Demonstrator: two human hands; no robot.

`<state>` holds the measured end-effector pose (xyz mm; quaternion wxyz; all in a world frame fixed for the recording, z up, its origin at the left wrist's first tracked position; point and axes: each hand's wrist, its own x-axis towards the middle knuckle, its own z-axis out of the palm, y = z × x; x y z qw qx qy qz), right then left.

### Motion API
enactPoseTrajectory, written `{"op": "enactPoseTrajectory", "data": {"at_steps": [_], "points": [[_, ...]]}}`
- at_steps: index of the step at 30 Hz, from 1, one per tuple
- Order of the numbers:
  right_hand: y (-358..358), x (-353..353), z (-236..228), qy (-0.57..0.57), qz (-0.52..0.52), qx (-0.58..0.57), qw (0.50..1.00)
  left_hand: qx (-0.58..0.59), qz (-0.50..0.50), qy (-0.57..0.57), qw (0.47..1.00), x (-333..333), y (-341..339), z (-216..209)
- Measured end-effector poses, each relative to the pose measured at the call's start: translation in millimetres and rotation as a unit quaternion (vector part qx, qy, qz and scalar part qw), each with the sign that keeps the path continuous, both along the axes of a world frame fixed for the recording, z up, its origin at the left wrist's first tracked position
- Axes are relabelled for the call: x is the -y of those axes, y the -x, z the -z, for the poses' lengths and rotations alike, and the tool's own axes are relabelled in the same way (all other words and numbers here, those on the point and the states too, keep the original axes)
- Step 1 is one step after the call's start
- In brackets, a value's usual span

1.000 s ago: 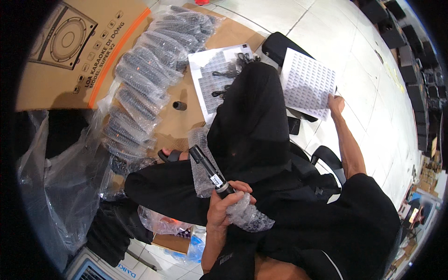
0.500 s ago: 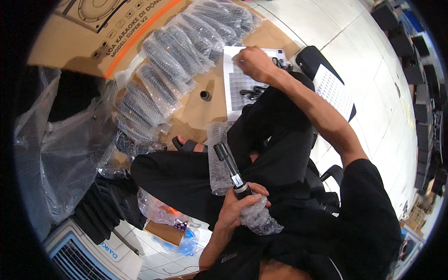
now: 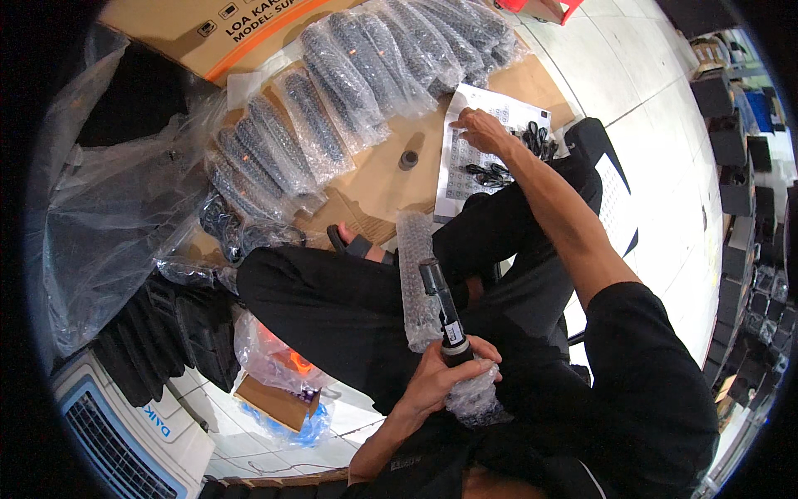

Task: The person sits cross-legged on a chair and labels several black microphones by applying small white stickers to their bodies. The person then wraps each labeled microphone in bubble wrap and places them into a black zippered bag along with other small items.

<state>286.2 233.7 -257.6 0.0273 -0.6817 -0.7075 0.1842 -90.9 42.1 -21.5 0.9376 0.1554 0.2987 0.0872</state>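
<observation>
My left hand [image 3: 445, 374] is wrapped around a black handheld microphone [image 3: 450, 320] above my lap. Its bare handle points up and away, with a small white label near the grip, while bubble wrap [image 3: 475, 401] covers the other end. Beside the handle, an empty-looking bubble-wrap sleeve [image 3: 414, 274] lies over my leg. My right hand [image 3: 484, 131] is over the upper part of a white sheet [image 3: 451, 179] printed with rows of small marks. Its fingers are drawn together at the paper; whatever is between them is too small to make out. Black cables [image 3: 490, 175] lie on the sheet.
Several bubble-wrapped microphones [image 3: 341, 71] lie in a curved row on cardboard [image 3: 374, 200]. A small black cylinder [image 3: 408, 160] stands nearby. A dark case [image 3: 594, 141] is at the right, clear plastic [image 3: 116, 241] at the left, and an open box [image 3: 274, 403] lower left.
The view has shifted, so the surroundings sit differently. My right hand has gone from a more curled shape to fingers reaching onto the sheet. My left hand keeps its hold on the microphone.
</observation>
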Motion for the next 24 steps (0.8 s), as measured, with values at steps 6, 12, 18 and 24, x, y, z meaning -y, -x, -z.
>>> {"op": "enactPoseTrajectory", "data": {"at_steps": [6, 12, 18, 24], "points": [[-10.9, 1.7, 15.1, -0.002, -0.019, 0.053, 0.998, 0.008, 0.003, -0.007, 1.0, -4.9, -4.1, -0.6], [-0.4, 1.2, 3.9, -0.035, -0.007, 0.047, 0.998, -0.014, 0.013, -0.004, 1.0, -1.2, -5.3, 2.7], [1.9, 0.5, -4.4, -0.033, 0.006, 0.005, 0.999, -0.022, 0.015, -0.008, 1.0, -4.1, -8.0, -2.1], [1.4, -1.6, -1.9, -0.035, 0.013, 0.003, 0.999, -0.038, 0.033, -0.011, 0.999, -5.5, -7.3, -3.5]]}}
